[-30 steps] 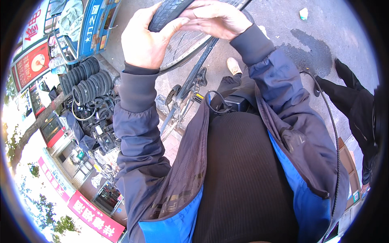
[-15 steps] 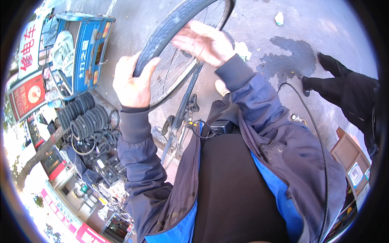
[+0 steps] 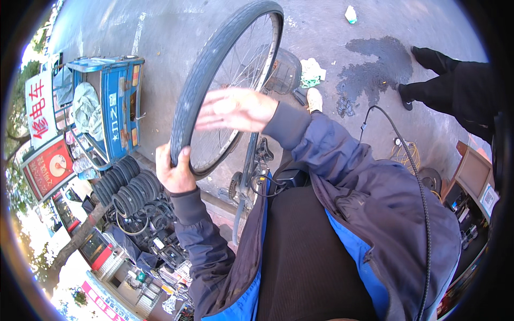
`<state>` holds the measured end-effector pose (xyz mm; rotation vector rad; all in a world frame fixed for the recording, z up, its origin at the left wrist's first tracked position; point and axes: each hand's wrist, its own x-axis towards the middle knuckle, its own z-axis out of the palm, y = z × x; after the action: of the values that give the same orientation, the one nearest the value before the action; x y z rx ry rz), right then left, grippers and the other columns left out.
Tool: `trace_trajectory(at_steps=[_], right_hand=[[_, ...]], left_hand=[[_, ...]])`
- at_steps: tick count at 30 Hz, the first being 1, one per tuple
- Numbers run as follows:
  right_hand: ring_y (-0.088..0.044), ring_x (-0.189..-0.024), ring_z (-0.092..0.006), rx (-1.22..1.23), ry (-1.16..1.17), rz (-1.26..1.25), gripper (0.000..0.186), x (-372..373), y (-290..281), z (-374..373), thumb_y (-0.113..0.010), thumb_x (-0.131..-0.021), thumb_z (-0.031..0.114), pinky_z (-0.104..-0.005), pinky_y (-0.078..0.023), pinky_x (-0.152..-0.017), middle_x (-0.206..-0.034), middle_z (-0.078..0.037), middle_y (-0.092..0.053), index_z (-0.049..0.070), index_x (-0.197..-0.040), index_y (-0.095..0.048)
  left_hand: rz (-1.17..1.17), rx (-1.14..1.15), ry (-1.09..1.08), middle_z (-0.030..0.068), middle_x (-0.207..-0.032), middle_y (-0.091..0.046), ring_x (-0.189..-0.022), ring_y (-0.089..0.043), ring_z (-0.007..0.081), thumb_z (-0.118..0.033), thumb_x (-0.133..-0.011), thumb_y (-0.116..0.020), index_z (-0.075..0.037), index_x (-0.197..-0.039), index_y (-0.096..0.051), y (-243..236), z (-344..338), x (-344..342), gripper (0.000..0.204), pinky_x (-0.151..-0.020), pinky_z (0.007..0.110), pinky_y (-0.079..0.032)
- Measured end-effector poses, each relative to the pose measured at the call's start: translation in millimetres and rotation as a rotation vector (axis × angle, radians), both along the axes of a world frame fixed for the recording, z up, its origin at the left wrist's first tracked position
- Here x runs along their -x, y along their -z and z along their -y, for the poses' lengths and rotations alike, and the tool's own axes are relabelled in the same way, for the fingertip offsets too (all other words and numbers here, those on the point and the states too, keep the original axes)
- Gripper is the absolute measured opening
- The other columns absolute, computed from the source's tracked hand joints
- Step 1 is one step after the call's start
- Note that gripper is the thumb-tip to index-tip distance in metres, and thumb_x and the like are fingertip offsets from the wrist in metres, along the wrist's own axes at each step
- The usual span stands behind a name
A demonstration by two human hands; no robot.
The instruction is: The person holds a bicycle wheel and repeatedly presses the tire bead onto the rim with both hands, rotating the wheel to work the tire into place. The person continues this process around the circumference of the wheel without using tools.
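Observation:
A bicycle wheel with a black tyre [image 3: 206, 64], a pale rim and thin spokes stands in front of me. My left hand [image 3: 176, 171] is closed around the tyre at its near lower left, with the thumb on the side facing me. Fingers stretched out, my right hand [image 3: 238, 109] is held beside the tyre's inner edge, in front of the spokes, slightly blurred. Whether its fingertips touch the tyre, I cannot tell. Below the wheel, the dark bicycle frame [image 3: 249, 160] runs down toward me, with a crank and chainring [image 3: 234, 186] beside it.
Stacked black tyres [image 3: 134, 192] and piled parts lie at left, near a blue cargo tricycle [image 3: 115, 107]. A dark hose [image 3: 423, 198] hangs over my right side. A person in black [image 3: 455, 88] stands at right by a wet patch [image 3: 369, 69]. A brown box [image 3: 471, 171] is at far right.
The wheel shows lower and fuller in view. My left hand keeps its hold on the tyre and appears lower. My right hand has come down and left along the wheel, fingers still extended.

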<state>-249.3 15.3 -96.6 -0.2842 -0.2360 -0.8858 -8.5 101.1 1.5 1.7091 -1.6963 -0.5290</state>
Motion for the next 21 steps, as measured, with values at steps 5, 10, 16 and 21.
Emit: trace_trajectory(at_steps=[5, 10, 16, 21], right_hand=[[-0.06, -0.142, -0.0252, 0.083, -0.1, -0.202, 0.056, -13, -12, -24, -0.072, -0.107, 0.026, -0.0426, -0.043, -0.127, -0.154, -0.016, -0.063, -0.004, -0.153, -0.058], [-0.06, -0.142, -0.0221, 0.176, -0.074, -0.311, 0.057, -4, -24, -17, -0.074, -0.104, 0.025, -0.0389, -0.043, -0.125, -0.152, -0.016, -0.065, -0.004, -0.151, -0.061], [-0.066, -0.134, -0.0226, 0.357, -0.004, -0.592, 0.053, 16, -30, -6, -0.077, -0.102, 0.02, -0.0371, -0.048, -0.118, -0.143, -0.017, -0.073, -0.003, -0.148, -0.065], [-0.071, -0.127, -0.023, 0.077, 0.088, -0.69, 0.038, 19, -25, -7, -0.075, -0.105, 0.017, -0.0402, -0.056, -0.111, -0.133, -0.016, -0.076, -0.003, -0.137, -0.069]], left_hand=[[-0.096, -0.108, -0.153, 0.0057, -0.113, -0.069, -0.107, -0.062, 0.0172, -0.003, -0.094, -0.079, 0.003, -0.127, -0.071, 12, -40, -13, 0.034, -0.103, 0.033, -0.048], [0.184, 0.07, -0.022, 0.0162, -0.132, -0.063, -0.121, -0.064, 0.031, -0.003, -0.086, -0.089, 0.0, -0.145, -0.066, -1, -25, 8, 0.063, -0.111, 0.042, -0.049], [0.229, 0.132, -0.087, 0.0119, -0.118, -0.064, -0.109, -0.065, 0.0269, -0.006, -0.087, -0.091, -0.001, -0.132, -0.073, 4, 0, 47, 0.049, -0.102, 0.039, -0.051], [0.214, 0.146, -0.092, 0.0099, -0.113, -0.065, -0.105, -0.065, 0.0239, -0.009, -0.088, -0.092, -0.002, -0.127, -0.078, -3, 3, 45, 0.043, -0.096, 0.036, -0.053]])
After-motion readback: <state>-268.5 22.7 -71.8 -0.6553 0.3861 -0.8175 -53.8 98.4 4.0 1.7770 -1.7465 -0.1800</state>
